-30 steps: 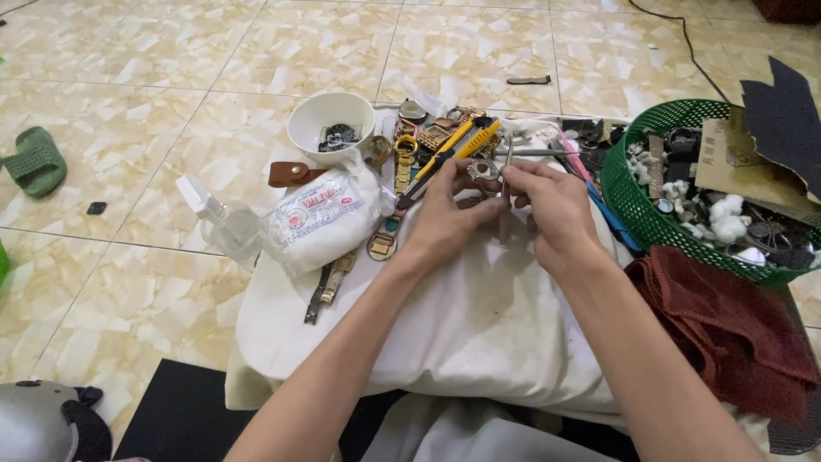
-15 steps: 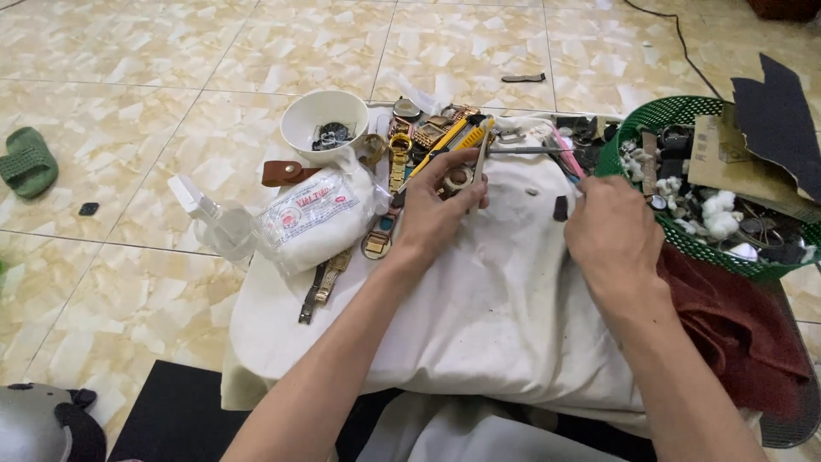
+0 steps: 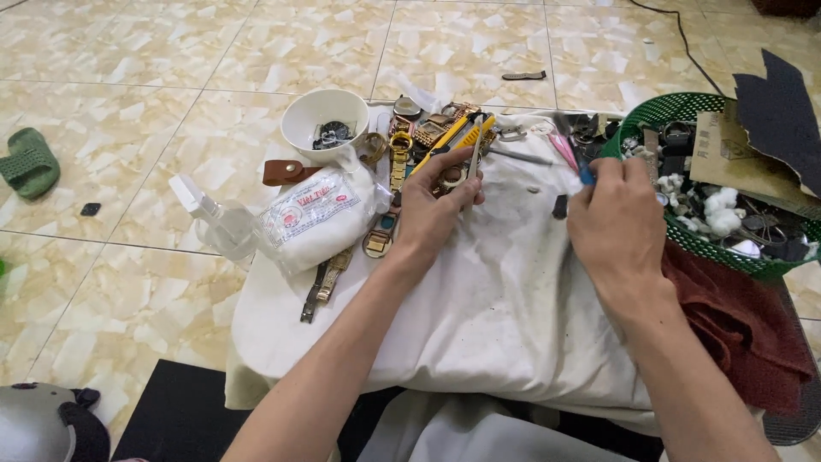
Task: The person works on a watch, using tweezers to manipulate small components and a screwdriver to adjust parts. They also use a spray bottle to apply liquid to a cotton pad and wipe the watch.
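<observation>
White cloth (image 3: 479,299) under left hand (image 3: 432,210), grip clamped on watch (image 3: 451,178); right hand (image 3: 616,222) pinching blue tool (image 3: 587,175).

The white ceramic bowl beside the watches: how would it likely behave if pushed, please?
The white ceramic bowl looks rigid and would probably slide rather than tip, sitting low and wide on the white cloth. It seems breakable, and the small dark watch parts inside would likely rattle.

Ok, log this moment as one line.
left hand: pinching small watch part over white cloth | right hand: holding blue-tipped tool beside green basket | white bowl: behind cotton pack
</observation>
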